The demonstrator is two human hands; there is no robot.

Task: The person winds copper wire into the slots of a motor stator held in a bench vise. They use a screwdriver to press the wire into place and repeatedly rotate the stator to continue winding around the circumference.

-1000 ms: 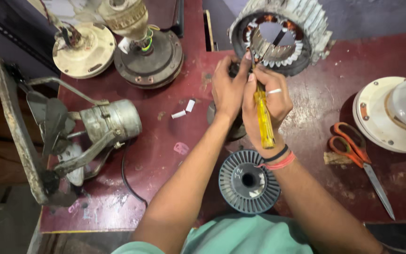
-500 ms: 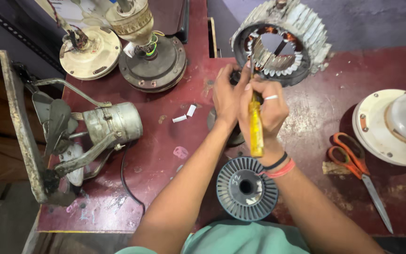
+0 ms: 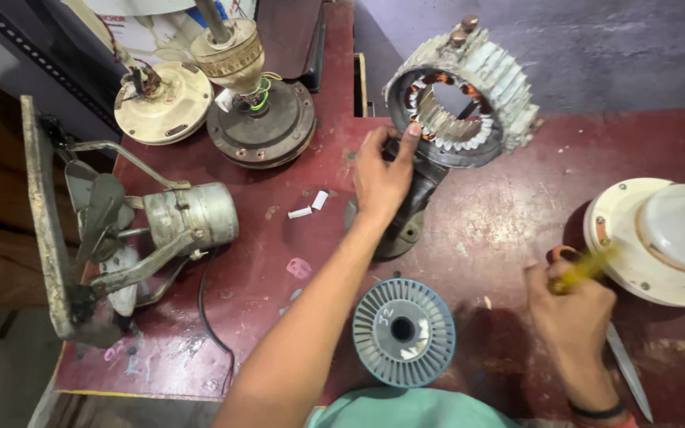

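A worn dark-red desk (image 3: 485,230) stands against a grey wall, crowded with fan parts. I see my left hand (image 3: 382,178) closed over a dark motor piece (image 3: 415,202) at the desk's middle, the fingertips touching the lower rim of the ribbed stator ring (image 3: 461,95) with copper windings. My right hand (image 3: 572,305) sits low at the right, wrapped around a yellow-handled screwdriver (image 3: 588,265); it is blurred, so I think the tip points towards the cream fan housing (image 3: 660,238), which is just beside it. Orange-handled scissors (image 3: 620,349) lie partly under that hand. A blue-grey finned rotor disc (image 3: 403,331) rests between my forearms. At the left lies a small caged fan motor (image 3: 188,218).
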